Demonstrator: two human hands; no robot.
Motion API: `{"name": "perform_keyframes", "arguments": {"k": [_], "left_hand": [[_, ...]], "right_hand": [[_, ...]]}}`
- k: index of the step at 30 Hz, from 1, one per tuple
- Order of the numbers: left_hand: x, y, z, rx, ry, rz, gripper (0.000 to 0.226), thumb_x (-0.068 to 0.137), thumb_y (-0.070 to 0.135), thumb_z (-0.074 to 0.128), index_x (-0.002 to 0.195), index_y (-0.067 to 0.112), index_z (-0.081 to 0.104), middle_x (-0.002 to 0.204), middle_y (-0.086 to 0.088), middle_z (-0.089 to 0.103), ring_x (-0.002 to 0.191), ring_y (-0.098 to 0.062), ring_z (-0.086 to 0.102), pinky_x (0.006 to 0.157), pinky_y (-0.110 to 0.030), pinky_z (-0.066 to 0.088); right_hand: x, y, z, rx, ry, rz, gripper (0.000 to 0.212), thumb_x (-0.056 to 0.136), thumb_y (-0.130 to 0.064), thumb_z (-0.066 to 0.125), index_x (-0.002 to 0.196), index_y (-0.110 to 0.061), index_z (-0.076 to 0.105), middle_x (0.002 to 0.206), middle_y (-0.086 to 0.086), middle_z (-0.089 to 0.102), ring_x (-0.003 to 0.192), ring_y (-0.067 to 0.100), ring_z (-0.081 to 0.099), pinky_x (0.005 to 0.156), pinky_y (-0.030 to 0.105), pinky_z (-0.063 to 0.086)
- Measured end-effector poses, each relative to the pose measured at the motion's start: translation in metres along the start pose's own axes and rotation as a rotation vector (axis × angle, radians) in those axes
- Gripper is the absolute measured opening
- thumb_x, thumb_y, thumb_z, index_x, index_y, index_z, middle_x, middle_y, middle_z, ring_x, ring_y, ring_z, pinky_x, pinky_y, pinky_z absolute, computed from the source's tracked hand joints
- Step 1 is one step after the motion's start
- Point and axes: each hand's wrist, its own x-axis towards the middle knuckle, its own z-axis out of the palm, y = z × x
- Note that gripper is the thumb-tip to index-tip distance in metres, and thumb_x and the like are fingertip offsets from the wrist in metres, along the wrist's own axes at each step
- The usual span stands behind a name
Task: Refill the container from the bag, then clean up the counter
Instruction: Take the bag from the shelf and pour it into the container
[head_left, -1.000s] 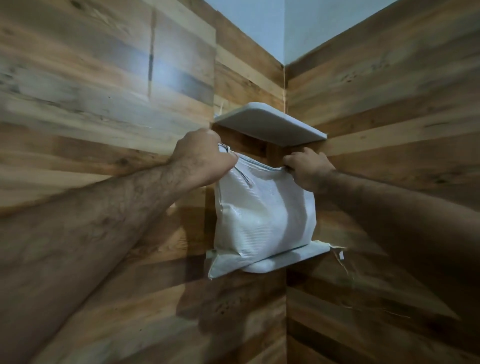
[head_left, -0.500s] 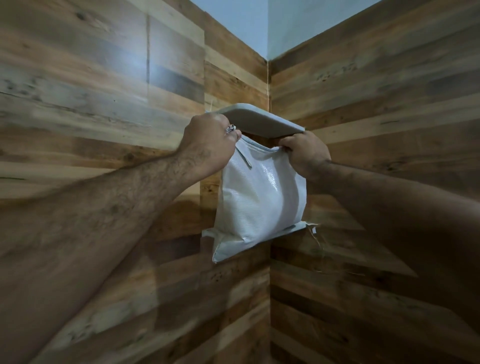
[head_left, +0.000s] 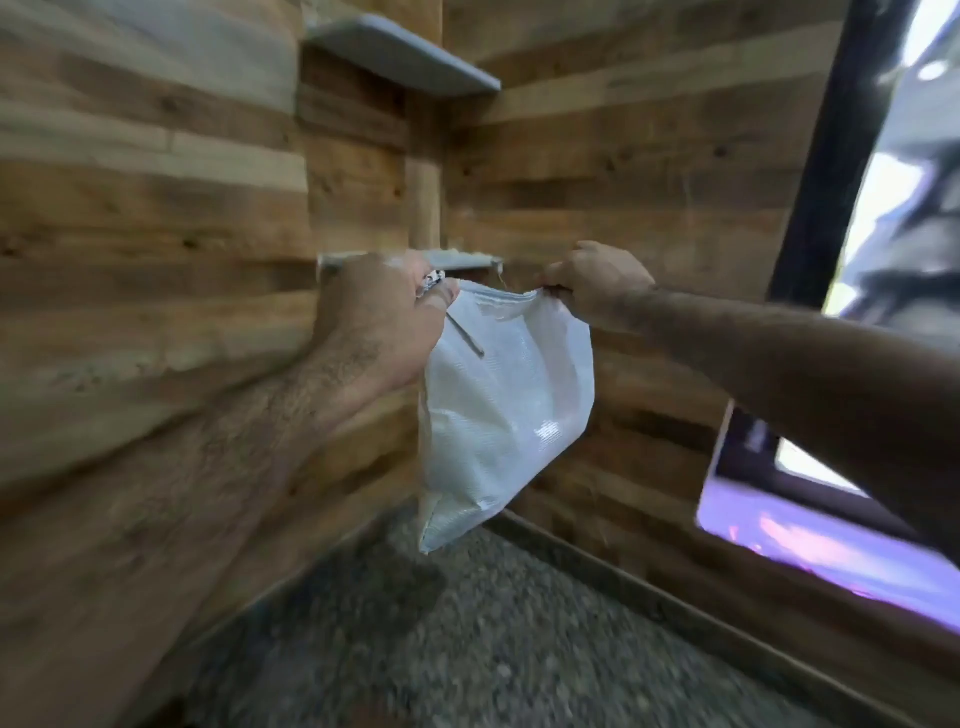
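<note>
The wooden wall (head_left: 156, 218) fills most of the view, meeting in a corner with two grey shelves fixed there: an upper shelf (head_left: 400, 52) high in the corner and a lower shelf (head_left: 462, 259) further down. Below lies a speckled grey surface (head_left: 467, 634), which may be the desk or the floor; the blur leaves that open.

The task looks to be at its very start. The white bag (head_left: 504, 410) hangs in the air in front of the corner, just below the lower shelf and clear of the speckled surface. No container is in view, so nothing points to any pouring having been done, and the refill and the cleaning of the desk both seem left to do.

The bag is held by its top edge, stretched between the two hands. The left hand (head_left: 379, 322) grips the left end of that edge, its fingers (head_left: 441, 299) curled round the bunched material. The right hand (head_left: 597, 283) pinches the right end, knuckles toward the camera. The body of the bag hangs below both hands, its lower corner pointing down toward the speckled surface.
</note>
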Motion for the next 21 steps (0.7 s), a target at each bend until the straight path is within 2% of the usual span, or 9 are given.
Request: {"name": "perform_keyframes", "arguments": {"k": [4,7,10,13,15,17,21], "left_hand": [[-0.112,0.022,0.033,-0.02,-0.136,-0.097,0.053,0.104,0.032,0.071,0.061,0.015,0.045,0.06,-0.001,0.053,0.057,-0.021,0.048,0.053,-0.034,0.026],[-0.19,0.034,0.059,-0.027,-0.253,-0.139,0.05,0.102,0.03,0.074,0.063,0.016,0.047,0.067,-0.009,0.062,0.068,-0.033,0.059,0.061,-0.035,0.036],[-0.262,0.046,0.086,-0.019,-0.343,-0.206,0.052,0.104,0.036,0.07,0.065,0.021,0.04,0.067,-0.006,0.058,0.068,-0.029,0.056,0.062,-0.035,0.036],[-0.323,0.057,0.111,0.015,-0.419,-0.274,0.044,0.107,0.04,0.065,0.072,0.024,0.045,0.072,-0.002,0.061,0.071,-0.025,0.058,0.061,-0.035,0.044],[-0.356,0.062,0.124,0.007,-0.463,-0.308,0.04,0.109,0.039,0.064,0.075,0.025,0.048,0.071,0.004,0.053,0.07,-0.019,0.054,0.055,-0.026,0.034],[-0.384,0.064,0.133,-0.003,-0.5,-0.331,0.034,0.11,0.04,0.061,0.084,0.019,0.062,0.075,0.002,0.057,0.07,-0.016,0.052,0.055,-0.021,0.032],[-0.429,0.058,0.143,0.025,-0.559,-0.316,0.036,0.112,0.045,0.057,0.108,0.015,0.076,0.09,0.003,0.072,0.079,-0.01,0.062,0.066,-0.017,0.048]], "right_hand": [[-0.105,-0.006,0.036,-0.022,-0.191,-0.033,0.032,0.099,-0.027,0.057,0.122,-0.039,0.077,0.112,-0.003,0.076,0.108,0.03,0.068,0.077,0.038,0.06],[-0.18,-0.018,0.058,-0.042,-0.309,-0.05,0.033,0.102,-0.024,0.057,0.122,-0.039,0.077,0.115,-0.002,0.075,0.112,0.028,0.067,0.071,0.032,0.051],[-0.247,-0.028,0.087,-0.035,-0.392,-0.025,0.037,0.102,-0.019,0.054,0.124,-0.038,0.075,0.118,0.0,0.074,0.114,0.029,0.068,0.071,0.032,0.049],[-0.303,-0.037,0.118,-0.019,-0.447,0.025,0.04,0.101,-0.014,0.051,0.133,-0.03,0.07,0.119,0.005,0.072,0.118,0.03,0.066,0.073,0.034,0.049],[-0.333,-0.043,0.133,-0.046,-0.495,0.01,0.038,0.103,-0.014,0.048,0.126,-0.03,0.072,0.12,0.0,0.071,0.122,0.026,0.062,0.075,0.035,0.052],[-0.358,-0.045,0.146,-0.085,-0.514,-0.034,0.038,0.104,-0.015,0.046,0.123,-0.035,0.072,0.117,-0.007,0.072,0.123,0.021,0.058,0.076,0.033,0.053],[-0.392,-0.05,0.166,-0.149,-0.519,-0.08,0.037,0.105,-0.014,0.047,0.122,-0.035,0.072,0.116,-0.012,0.072,0.12,0.021,0.057,0.08,0.033,0.052]]}}
